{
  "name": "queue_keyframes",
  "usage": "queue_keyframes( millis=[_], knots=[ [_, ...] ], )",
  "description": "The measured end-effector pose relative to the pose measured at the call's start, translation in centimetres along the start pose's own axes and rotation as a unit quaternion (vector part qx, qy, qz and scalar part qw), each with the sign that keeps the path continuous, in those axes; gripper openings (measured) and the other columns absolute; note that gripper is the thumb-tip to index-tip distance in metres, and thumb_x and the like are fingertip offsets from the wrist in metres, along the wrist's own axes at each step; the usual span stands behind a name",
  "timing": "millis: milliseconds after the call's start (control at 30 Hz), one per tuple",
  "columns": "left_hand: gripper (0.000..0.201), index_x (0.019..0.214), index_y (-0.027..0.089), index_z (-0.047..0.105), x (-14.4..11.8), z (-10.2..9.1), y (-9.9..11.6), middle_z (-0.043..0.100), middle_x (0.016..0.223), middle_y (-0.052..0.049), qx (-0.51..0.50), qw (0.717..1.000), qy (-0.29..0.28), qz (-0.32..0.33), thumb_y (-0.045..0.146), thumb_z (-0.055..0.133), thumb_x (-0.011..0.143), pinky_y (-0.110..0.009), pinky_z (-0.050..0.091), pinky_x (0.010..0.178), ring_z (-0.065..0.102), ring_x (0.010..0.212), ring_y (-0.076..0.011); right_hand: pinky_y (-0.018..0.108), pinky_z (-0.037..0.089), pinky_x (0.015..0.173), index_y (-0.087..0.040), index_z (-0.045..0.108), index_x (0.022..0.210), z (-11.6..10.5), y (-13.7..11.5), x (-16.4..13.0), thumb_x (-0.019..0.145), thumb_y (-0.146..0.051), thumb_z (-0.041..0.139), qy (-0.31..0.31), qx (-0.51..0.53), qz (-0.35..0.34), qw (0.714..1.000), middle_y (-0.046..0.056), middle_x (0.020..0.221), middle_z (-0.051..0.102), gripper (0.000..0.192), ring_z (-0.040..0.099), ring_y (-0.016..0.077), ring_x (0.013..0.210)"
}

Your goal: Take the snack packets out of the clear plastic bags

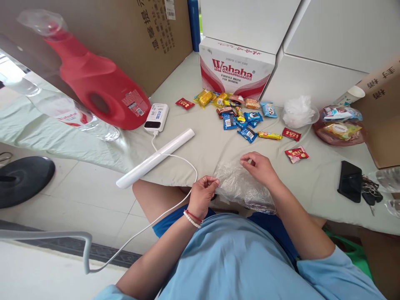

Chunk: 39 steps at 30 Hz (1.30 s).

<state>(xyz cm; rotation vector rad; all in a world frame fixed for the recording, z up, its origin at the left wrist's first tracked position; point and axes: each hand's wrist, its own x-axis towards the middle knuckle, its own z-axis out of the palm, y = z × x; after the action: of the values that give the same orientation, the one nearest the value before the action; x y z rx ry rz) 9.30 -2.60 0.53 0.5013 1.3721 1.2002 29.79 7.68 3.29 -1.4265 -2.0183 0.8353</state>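
Left hand [202,195]: grip pinches the plastic bag [238,182] at its edge.
Right hand [260,167]: curls above the bag; grip closure unclear.

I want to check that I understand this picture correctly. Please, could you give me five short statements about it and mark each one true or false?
1. The left hand pinches the edge of the clear plastic bag. True.
2. The bracelets are on the right wrist. False: they are on the left one.
3. The white cable is plugged into the white power bank. True.
4. The right hand grips the black phone. False: it is at the bag, and the phone lies next to the keys.
5. The Wahaha box stands behind the pile of small packets. True.
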Motion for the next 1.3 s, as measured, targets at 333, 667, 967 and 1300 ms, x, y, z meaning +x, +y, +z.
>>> queue_keyframes(
  millis=[333, 667, 967, 1300],
  knots=[
    [0.033, 0.104, 0.023, 0.072, -0.8, -1.8, 1.8, 0.054, 0.065, 0.005, 0.132, 0.983, 0.059, 0.113, 0.032, 0.083, 0.075, -0.028, 0.044, 0.064, 0.044, 0.053, -0.0126, 0.024, 0.044, 0.07, -0.019, 0.074, 0.086, 5.0, 1.2, 3.7, 0.085, -0.008, 0.061, -0.097, -0.087, -0.027, 0.991, 0.001, 0.084, 0.064, 0.017, 0.058, 0.0129, 0.071],
    [0.039, 0.096, 0.026, 0.08, 7.2, 1.1, 5.6, 0.074, 0.088, -0.003, 0.273, 0.93, -0.164, 0.184, 0.011, 0.073, 0.06, -0.031, 0.05, 0.083, 0.061, 0.076, -0.021, 0.026, 0.047, 0.075, -0.02, 0.074, 0.088, 3.0, -0.2, 2.0, 0.086, -0.007, 0.061, -0.083, -0.017, -0.137, 0.987, 0.003, 0.09, 0.068, 0.019, 0.064, 0.0144, 0.08],
    [0.03, 0.075, 0.017, 0.066, 8.1, 1.2, 6.2, 0.056, 0.059, 0.002, 0.111, 0.964, -0.235, 0.061, 0.04, 0.084, 0.068, -0.021, 0.028, 0.046, 0.042, 0.046, -0.0071, 0.028, 0.054, 0.069, -0.021, 0.072, 0.093, -0.2, 0.1, 1.9, 0.094, -0.029, 0.061, -0.059, 0.108, -0.083, 0.989, 0.0, 0.08, 0.071, 0.013, 0.068, 0.0149, 0.068],
    [0.025, 0.078, 0.018, 0.052, 7.7, -0.3, 9.3, 0.061, 0.069, 0.002, -0.047, 0.993, -0.012, 0.107, 0.027, 0.075, 0.079, -0.015, 0.039, 0.051, 0.052, 0.058, -0.0059, 0.036, 0.057, 0.092, -0.028, 0.073, 0.101, -5.9, -1.3, 0.9, 0.098, -0.024, 0.064, 0.088, 0.013, -0.242, 0.966, 0.005, 0.108, 0.075, 0.01, 0.071, 0.0206, 0.103]
  ],
)
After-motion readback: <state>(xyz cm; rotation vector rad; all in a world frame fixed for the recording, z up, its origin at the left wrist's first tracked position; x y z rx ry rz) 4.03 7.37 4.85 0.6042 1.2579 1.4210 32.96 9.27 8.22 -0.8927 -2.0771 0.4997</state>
